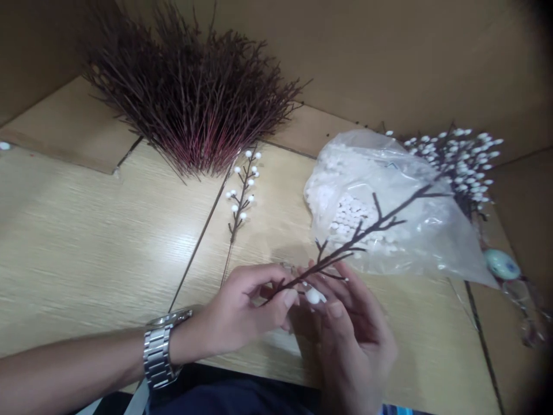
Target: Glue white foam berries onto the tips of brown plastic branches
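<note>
My left hand (pixel 254 308), with a metal watch on its wrist, pinches the lower end of a brown artificial twig (pixel 345 245) that slants up to the right. My right hand (pixel 354 323) is cupped beside it, thumb and fingers closed on a white bead (pixel 314 295) close to the twig's lower side branches. Whether that bead is joined to the twig I cannot tell. Behind the twig lies a clear plastic bag (pixel 415 230) full of white beads. Another twig (pixel 242 199), carrying several white beads, lies on the table left of the bag.
A big bundle of bare brown twigs (pixel 203 104) lies at the back left. At the back right is a bunch of white-tipped twigs (pixel 464 161). A pale green oval object (pixel 502 264) sits at the right. Cardboard walls (pixel 410 63) border the wooden table (pixel 108 242).
</note>
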Action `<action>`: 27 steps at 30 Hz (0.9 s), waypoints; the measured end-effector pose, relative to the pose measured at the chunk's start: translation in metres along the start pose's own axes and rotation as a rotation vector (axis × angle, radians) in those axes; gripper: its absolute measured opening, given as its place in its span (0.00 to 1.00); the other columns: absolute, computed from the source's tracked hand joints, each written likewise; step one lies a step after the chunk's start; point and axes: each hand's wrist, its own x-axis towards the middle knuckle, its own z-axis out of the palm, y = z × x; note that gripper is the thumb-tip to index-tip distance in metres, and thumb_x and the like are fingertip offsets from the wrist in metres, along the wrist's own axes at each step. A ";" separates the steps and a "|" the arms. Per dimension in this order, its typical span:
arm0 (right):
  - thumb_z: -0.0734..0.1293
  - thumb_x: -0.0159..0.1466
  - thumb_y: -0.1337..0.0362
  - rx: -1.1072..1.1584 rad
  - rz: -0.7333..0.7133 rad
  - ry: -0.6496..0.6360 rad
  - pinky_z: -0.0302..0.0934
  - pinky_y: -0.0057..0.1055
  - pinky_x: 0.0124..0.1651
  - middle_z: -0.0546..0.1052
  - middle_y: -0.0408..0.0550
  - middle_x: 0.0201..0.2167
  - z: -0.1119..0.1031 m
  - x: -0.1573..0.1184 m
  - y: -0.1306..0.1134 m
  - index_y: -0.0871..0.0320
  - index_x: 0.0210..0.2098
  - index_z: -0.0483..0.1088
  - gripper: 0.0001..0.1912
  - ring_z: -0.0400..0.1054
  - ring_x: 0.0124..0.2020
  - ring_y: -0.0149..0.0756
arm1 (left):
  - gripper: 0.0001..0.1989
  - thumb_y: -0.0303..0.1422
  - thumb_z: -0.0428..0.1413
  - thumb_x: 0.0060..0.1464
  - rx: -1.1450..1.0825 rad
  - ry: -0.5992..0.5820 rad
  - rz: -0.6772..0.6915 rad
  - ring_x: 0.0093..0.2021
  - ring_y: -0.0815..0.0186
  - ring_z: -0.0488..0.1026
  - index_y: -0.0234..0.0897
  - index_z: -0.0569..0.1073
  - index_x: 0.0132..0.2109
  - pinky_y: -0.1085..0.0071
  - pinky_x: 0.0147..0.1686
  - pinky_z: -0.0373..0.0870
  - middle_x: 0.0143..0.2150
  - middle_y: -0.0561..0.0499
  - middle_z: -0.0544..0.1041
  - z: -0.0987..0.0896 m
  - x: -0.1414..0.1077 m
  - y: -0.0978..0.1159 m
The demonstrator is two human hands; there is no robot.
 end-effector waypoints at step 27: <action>0.68 0.67 0.65 -0.236 -0.234 0.004 0.71 0.25 0.36 0.81 0.43 0.35 -0.016 0.009 -0.014 0.43 0.49 0.79 0.14 0.75 0.35 0.30 | 0.11 0.38 0.58 0.66 0.154 0.171 0.045 0.26 0.72 0.77 0.38 0.76 0.36 0.79 0.29 0.73 0.26 0.57 0.77 -0.003 0.004 0.002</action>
